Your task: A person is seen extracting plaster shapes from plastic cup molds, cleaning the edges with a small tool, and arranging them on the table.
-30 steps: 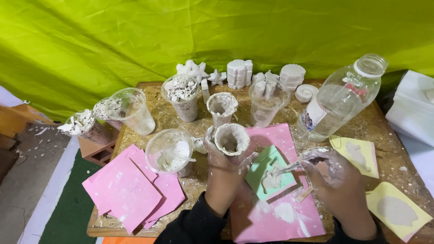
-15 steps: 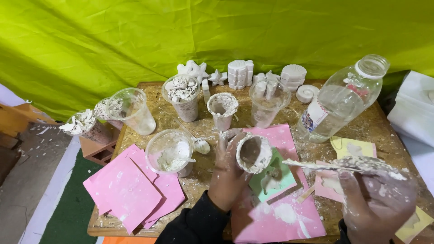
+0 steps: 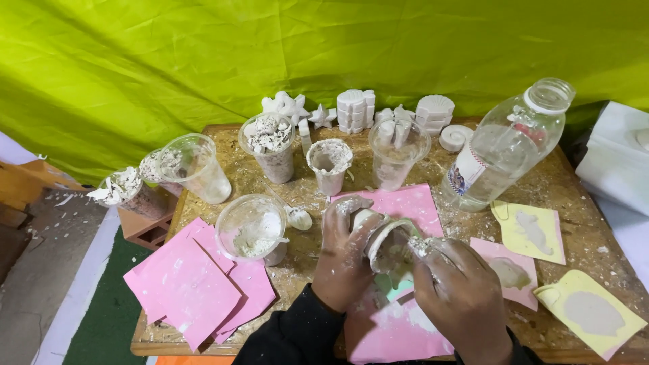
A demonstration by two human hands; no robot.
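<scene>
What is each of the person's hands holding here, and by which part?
The left hand grips a small plaster-smeared cup around its side, tilted rightward. The right hand is at the cup's mouth; whether it holds a tool cannot be told.

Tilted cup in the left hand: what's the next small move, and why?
Probably scrape the paste out with the right hand onto the green mold. The left hand holds the plaster-caked cup tipped on its side above that mold on the pink sheet, and the right hand's fingers already sit at the cup's mouth.
</scene>
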